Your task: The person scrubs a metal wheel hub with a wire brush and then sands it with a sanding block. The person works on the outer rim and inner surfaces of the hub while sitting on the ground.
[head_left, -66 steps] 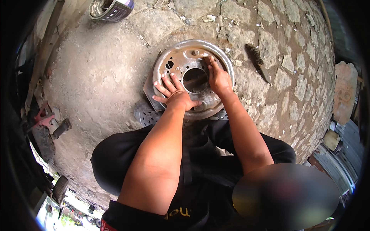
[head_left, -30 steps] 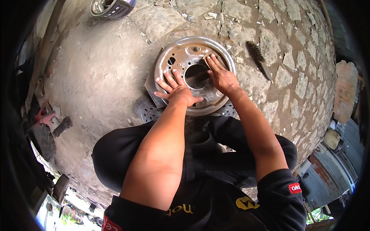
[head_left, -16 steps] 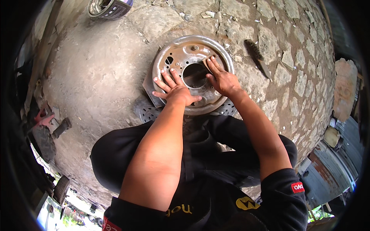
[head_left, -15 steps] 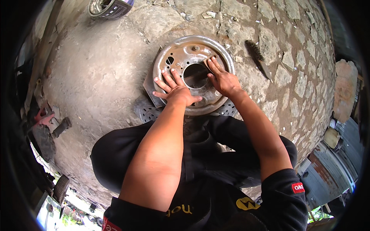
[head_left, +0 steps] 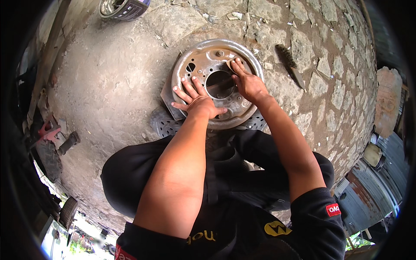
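Observation:
A round, rust-brown brake backing plate [head_left: 206, 60] with a raised grey rim and a big central hole lies flat in front of my crossed legs. My left hand [head_left: 198, 103] rests on its near-left part, fingers spread and holding nothing. On the upper right of the plate, my right hand [head_left: 252, 86] presses a small brown piece of sandpaper [head_left: 229, 64] under its fingertips. Only an edge of the sandpaper shows; the fingers cover the rest. A flat, dark sheet [head_left: 168, 99] sticks out from under the plate's left side.
A wire brush [head_left: 289, 65] lies on the stone paving right of the plate. At the far left stands a dark can [head_left: 124, 10]. A red metal part [head_left: 49, 131] is at the left edge, with metal sheets [head_left: 390, 158] at the right. Perforated shoes [head_left: 166, 125] show beside the plate.
My right hand has slid slightly away from me and to the left across the plate, taking the sandpaper along. My left hand stays in place.

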A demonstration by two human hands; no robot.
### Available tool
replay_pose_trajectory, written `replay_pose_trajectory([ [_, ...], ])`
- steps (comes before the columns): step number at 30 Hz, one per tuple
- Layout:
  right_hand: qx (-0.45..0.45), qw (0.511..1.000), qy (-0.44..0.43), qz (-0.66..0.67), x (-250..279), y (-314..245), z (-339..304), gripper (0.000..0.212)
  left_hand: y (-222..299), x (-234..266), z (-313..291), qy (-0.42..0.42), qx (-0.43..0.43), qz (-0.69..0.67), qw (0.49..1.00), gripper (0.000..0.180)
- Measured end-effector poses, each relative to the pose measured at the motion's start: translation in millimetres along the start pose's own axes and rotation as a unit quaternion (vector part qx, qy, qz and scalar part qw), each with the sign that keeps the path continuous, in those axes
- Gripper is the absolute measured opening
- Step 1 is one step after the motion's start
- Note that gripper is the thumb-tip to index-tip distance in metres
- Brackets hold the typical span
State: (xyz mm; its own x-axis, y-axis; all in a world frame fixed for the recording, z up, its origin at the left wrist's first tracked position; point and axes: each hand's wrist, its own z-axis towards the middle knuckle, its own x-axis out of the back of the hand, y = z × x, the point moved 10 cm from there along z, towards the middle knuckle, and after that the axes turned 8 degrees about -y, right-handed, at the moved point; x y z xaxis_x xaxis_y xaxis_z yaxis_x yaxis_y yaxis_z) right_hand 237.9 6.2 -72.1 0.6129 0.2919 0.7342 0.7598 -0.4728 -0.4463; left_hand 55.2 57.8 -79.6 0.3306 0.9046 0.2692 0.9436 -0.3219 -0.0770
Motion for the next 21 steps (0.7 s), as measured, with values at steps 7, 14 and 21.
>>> replay_pose_trajectory([
  [7, 0.000, 1.000, -0.003, 0.009, 0, 0, -8, 0.052, -2, -1, 1, -0.002, 0.006, -0.001, 1.000, 0.163],
  [14, 0.002, 1.000, -0.015, 0.006, -3, 4, -13, 0.052, -4, -2, 2, 0.006, 0.006, -0.010, 1.000, 0.161],
  [21, 0.000, 1.000, 0.009, 0.003, -2, 1, -1, 0.050, -2, -2, 0, 0.004, 0.003, -0.008, 1.000, 0.161],
])
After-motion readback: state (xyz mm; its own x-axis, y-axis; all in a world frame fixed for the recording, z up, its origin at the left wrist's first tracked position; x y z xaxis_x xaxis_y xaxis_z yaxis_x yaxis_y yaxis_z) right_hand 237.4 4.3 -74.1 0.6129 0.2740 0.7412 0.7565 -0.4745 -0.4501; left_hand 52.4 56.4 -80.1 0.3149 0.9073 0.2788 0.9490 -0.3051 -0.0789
